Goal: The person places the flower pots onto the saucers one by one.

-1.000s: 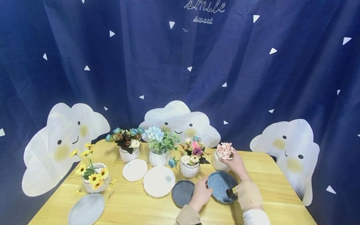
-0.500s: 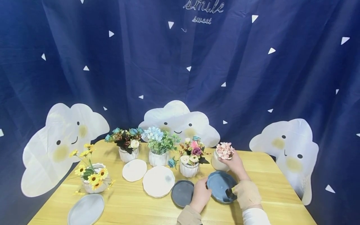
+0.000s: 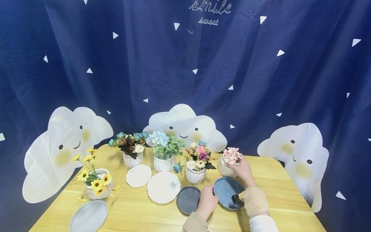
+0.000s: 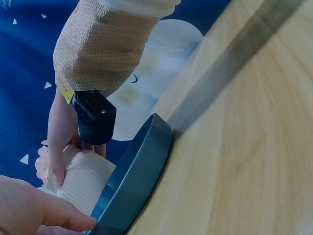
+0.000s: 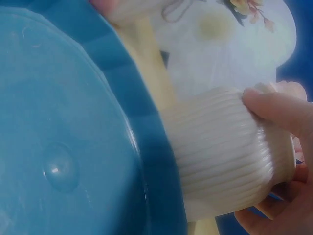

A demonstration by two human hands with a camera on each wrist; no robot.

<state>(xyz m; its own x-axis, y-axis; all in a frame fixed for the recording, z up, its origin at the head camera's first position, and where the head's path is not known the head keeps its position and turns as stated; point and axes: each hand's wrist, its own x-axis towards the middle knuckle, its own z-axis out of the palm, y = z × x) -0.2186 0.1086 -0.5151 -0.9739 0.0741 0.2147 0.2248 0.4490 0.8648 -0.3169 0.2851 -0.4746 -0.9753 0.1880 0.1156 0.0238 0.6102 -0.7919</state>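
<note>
At the table's right side my right hand grips the upper part of a ribbed white flowerpot holding pink flowers. In the right wrist view the thumb lies on one side of the pot and curled fingers on the other. In front of this pot sits a blue dish with a raised rim. My left hand pinches the dish's left edge, its thumb on the rim in the left wrist view; its other fingers are mostly hidden. A dark grey plate lies just left of that hand.
Further left lie two white plates and a grey oval plate. Several potted artificial flowers stand behind, among them mixed roses, blue hydrangea and yellow daisies. A dark blue curtain hangs behind the wooden table.
</note>
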